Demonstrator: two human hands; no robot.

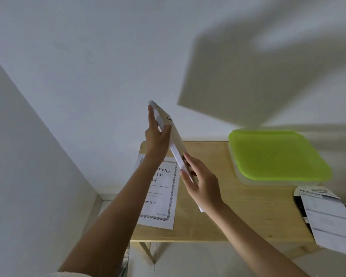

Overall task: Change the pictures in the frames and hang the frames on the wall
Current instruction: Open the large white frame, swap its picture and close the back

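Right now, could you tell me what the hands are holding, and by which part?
A white frame, seen edge-on: left hand grips its upper edge, right hand its lower end.

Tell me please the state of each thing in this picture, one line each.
frame: held up, tilted, off the table
left hand: grips the frame's upper edge
right hand: grips the frame's lower edge
printed sheet: lying flat on the table
box: closed, green lid on
leaflet: flat, sticking out over the table edge
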